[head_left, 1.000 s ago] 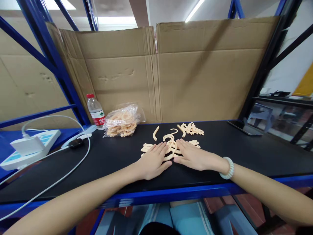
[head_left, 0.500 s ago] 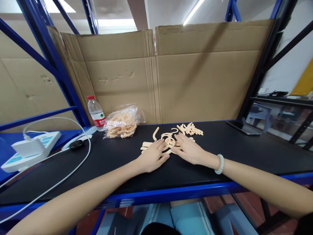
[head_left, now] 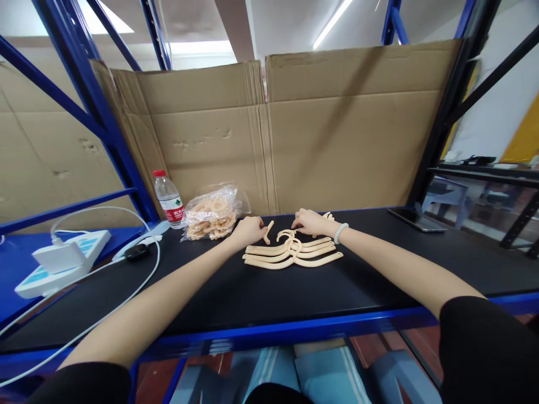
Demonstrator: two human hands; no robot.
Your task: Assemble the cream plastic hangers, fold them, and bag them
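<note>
Several cream plastic hangers (head_left: 273, 265) lie overlapped in a row on the black tabletop, their hooks together in the middle. My left hand (head_left: 249, 231) is behind their left side, its fingers curled and closed at a loose curved hanger arm (head_left: 268, 232). Behind the hooks on the right is my right hand (head_left: 312, 223), fingers bent down and pressed together. What it pinches is hidden beneath it. A small pile of cream pieces (head_left: 328, 216) shows partly behind that hand.
A clear plastic bag of cream parts (head_left: 213, 212) and a red-capped water bottle (head_left: 168, 199) stand at the back left. A white power strip (head_left: 63, 264) with cables lies left. A phone (head_left: 416, 219) lies at the back right. Cardboard (head_left: 353, 134) walls the back.
Both hands have lifted off the hangers and moved back, the left toward the loose arm, the right toward the small pieces. The hangers now lie uncovered and more evenly lined up.
</note>
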